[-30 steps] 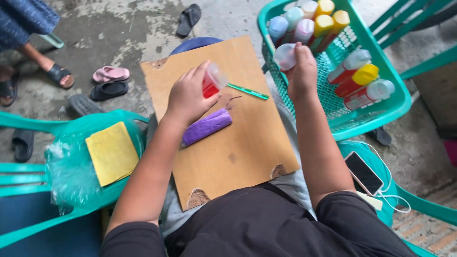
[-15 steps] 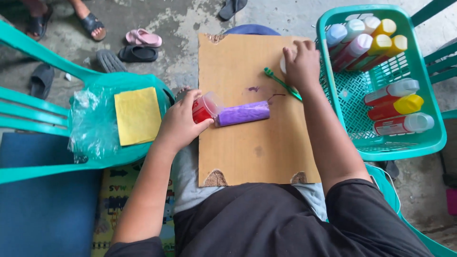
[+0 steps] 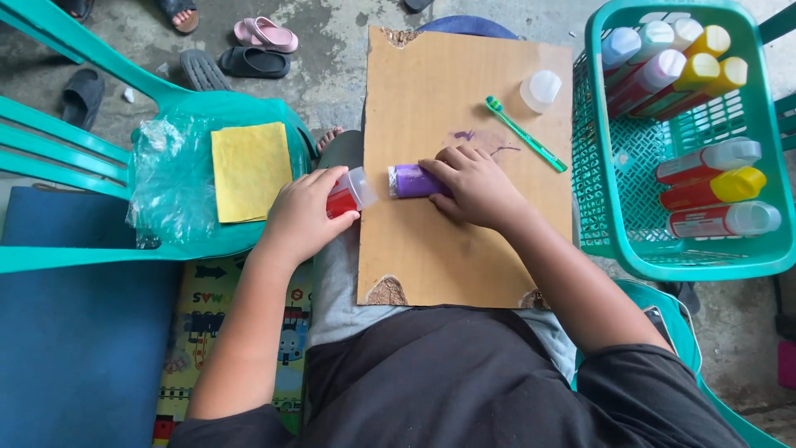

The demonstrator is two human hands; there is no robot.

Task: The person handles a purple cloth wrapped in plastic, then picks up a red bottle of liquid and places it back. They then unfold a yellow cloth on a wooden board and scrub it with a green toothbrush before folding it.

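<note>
A brown cardboard sheet (image 3: 489, 249) lies across my lap. My left hand (image 3: 303, 217) grips a small red bottle with a clear cap (image 3: 350, 195) at the sheet's left edge. My right hand (image 3: 474, 184) rests over a purple bottle (image 3: 409, 181) that lies on its side on the cardboard, fingers curled on it. A green toothbrush (image 3: 526, 133) lies on the sheet beyond my right hand, beside a purple paint smear (image 3: 464, 135). A loose clear cap (image 3: 541, 90) stands near the sheet's far right corner.
A teal basket (image 3: 630, 249) on the right holds several paint bottles with coloured caps. On the left, a teal plastic chair (image 3: 50, 133) carries a yellow cloth (image 3: 250, 170) and a crumpled clear bag (image 3: 170, 178). Sandals (image 3: 264, 35) lie on the concrete floor.
My right hand has come back from the toothbrush and settled on the purple bottle. A clear cap now stands on the cardboard. My left hand still holds the red bottle.
</note>
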